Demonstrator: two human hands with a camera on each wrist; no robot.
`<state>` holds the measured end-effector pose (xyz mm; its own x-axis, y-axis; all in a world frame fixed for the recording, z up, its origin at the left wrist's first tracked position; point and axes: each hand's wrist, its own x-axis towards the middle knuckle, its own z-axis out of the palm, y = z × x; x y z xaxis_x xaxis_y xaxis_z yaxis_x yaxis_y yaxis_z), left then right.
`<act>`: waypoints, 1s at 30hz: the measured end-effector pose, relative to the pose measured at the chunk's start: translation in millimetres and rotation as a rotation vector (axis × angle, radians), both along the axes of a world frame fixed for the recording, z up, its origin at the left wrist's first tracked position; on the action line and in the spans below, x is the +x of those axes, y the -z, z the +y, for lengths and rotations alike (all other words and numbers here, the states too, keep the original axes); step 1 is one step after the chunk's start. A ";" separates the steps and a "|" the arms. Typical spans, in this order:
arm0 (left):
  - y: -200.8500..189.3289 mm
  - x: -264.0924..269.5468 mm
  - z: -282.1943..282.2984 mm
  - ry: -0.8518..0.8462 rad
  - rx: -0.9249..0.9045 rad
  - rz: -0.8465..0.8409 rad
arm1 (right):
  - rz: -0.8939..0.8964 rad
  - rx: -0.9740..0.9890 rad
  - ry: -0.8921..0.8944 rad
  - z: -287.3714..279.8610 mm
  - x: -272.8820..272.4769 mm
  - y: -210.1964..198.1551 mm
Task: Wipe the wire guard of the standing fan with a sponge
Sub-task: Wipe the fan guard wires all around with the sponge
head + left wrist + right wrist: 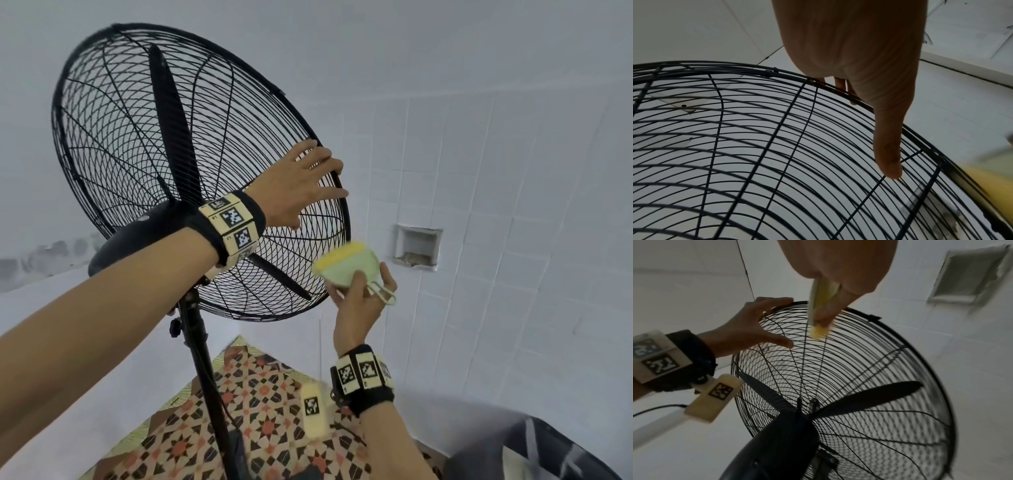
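Yellow-green sponge (346,265), pinched in the right hand (359,301) at centre right, sits just off the guard (144,144). Left hand (301,181), fingers spread, steadies the rim. Pressing hard could tip the fan or snag sponge on wire.

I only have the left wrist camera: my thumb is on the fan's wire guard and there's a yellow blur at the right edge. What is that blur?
Observer: It is the sponge, a yellow pad on a pale green backing, pinched in the right hand.
Operator: Is it on the wires?
Observer: The head view shows it close beside the lower right rim of the wire guard. No view shows whether it is touching.
Operator: Where are my other left fingers?
Observer: The left hand rests on the guard with its fingers spread across the rim, above the sponge.
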<state>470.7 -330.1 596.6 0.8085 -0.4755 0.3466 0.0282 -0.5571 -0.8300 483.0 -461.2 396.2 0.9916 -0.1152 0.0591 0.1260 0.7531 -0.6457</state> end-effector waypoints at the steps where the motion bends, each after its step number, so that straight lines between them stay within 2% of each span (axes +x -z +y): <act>1: -1.1 -0.4 1.6 -0.007 -0.003 -0.002 | 0.038 -0.048 -0.026 -3.5 0.1 9.3; 4: -1.9 -0.1 2.0 0.000 -0.012 -0.004 | 0.034 -0.146 -0.064 -18.5 1.9 18.0; 7: 0.7 0.8 1.6 0.006 -0.008 0.009 | -0.108 -0.059 -0.053 -23.2 5.8 -9.8; 9: 2.5 2.1 0.5 0.016 -0.005 0.004 | -0.172 -0.067 -0.012 -18.6 10.4 -21.5; 12: -0.1 2.1 1.3 -0.002 0.001 -0.007 | -0.101 -0.198 0.026 -13.0 7.4 1.3; 15: -2.3 1.4 5.3 -0.005 -0.021 -0.002 | -0.057 -0.279 -0.065 -13.5 2.6 30.7; 17: -3.6 2.4 5.9 -0.002 -0.029 -0.001 | -0.092 -0.238 -0.070 -17.7 3.9 14.2; 20: -3.2 4.1 4.4 0.009 -0.030 0.003 | -0.240 -0.165 -0.014 -24.9 8.5 -26.9; 22: -2.0 5.3 4.1 0.014 -0.016 0.009 | -0.274 -0.182 0.035 -21.2 8.6 -34.5; 24: -0.8 5.1 3.8 0.015 -0.007 0.007 | -0.227 -0.217 0.054 -13.9 6.4 -15.5; 26: -1.5 2.9 3.6 0.009 -0.007 0.000 | -0.146 -0.307 0.053 -7.3 5.1 20.7; 28: -2.7 1.0 3.6 0.001 -0.009 0.006 | -0.102 -0.454 -0.012 -3.8 4.8 56.9; 30: -4.0 1.4 3.7 0.010 -0.014 0.000 | -0.106 -0.560 -0.077 -1.1 5.0 71.7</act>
<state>472.1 -326.4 600.5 0.8038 -0.4784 0.3535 0.0232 -0.5687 -0.8222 487.9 -462.3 324.4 0.9813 0.0347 0.1894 0.1697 0.3092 -0.9357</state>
